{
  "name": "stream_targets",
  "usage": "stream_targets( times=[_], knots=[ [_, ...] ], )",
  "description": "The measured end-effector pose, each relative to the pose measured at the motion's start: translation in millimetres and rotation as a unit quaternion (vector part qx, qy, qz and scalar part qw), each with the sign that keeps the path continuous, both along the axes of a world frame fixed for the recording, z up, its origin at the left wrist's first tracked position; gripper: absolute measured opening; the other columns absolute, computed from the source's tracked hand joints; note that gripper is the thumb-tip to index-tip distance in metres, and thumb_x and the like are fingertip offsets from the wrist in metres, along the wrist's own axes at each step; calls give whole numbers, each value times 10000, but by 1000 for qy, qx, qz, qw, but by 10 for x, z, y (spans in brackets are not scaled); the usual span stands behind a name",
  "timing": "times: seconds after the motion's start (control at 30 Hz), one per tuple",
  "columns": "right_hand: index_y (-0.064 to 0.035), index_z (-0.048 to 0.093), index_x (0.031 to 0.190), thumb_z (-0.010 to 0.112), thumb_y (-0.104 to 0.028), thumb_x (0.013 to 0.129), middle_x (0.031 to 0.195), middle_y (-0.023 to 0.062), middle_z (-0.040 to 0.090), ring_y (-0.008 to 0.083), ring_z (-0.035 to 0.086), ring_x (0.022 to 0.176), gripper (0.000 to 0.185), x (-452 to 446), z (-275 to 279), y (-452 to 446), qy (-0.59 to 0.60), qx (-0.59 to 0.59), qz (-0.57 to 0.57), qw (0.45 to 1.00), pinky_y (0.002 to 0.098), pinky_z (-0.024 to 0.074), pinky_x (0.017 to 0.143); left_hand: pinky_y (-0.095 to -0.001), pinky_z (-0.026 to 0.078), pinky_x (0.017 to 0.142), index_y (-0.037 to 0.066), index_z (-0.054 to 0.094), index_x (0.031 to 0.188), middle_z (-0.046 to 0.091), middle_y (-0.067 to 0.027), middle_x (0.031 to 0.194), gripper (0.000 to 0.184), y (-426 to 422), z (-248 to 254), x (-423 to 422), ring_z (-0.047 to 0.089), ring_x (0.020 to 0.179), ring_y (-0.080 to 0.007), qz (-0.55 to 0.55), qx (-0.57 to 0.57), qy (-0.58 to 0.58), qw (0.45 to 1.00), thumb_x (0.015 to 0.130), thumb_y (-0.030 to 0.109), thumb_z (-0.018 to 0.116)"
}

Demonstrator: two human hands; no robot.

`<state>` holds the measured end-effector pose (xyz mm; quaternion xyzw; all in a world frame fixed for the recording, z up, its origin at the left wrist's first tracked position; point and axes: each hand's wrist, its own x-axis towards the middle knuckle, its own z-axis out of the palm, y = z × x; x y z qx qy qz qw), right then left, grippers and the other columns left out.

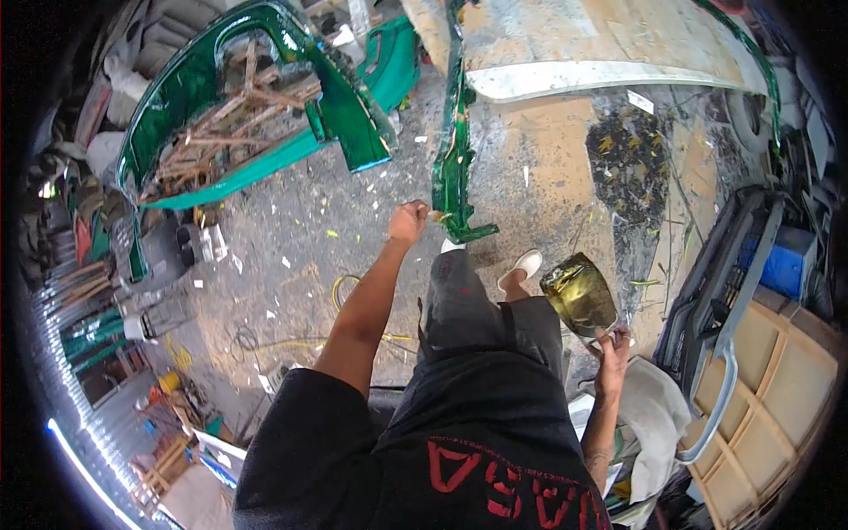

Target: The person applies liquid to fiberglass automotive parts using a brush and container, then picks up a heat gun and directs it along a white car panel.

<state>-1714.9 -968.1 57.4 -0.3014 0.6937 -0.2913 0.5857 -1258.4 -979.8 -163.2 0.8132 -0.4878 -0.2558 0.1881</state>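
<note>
My left hand (pixel 409 221) is closed on a small brush (pixel 436 215), mostly hidden by my fingers. Its tip is at the lower end of a long, narrow, glossy green mould piece (pixel 453 181); I cannot tell whether they touch. Low on the right, my right hand (pixel 611 347) grips the near edge of a container (pixel 580 296) with shiny yellow-green inner walls. What lies at its bottom is hard to make out.
A large curved green mould (pixel 168 119) stands at the upper left over wooden framing. At the upper right is a broad pale panel (pixel 565 78). A yellow hose (pixel 338 287) lies on the debris-strewn floor (pixel 300 238). Grey bumper-like parts (pixel 720 274) lean at the right.
</note>
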Motion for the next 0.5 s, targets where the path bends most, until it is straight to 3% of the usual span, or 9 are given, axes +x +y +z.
stream_targets(
  times=[0.27, 0.5],
  knots=[
    [-62, 380, 1234, 698, -216, 767, 1130, 28, 506, 138, 513, 950, 585, -256, 72, -391, 22, 18, 59, 998, 285, 450, 766, -487, 497, 678, 61, 612, 879, 635, -195, 823, 192, -287, 8, -244, 610, 766, -400, -67, 130, -44, 988, 853, 231, 525],
    [-37, 376, 1238, 699, -203, 764, 1155, 40, 491, 140, 514, 952, 597, -278, 78, -349, 39, 41, 47, 997, 286, 455, 755, -477, 507, 719, 61, 624, 863, 633, -216, 817, 242, -435, -307, -222, 621, 793, -388, -115, 116, -66, 984, 868, 268, 498]
  ],
)
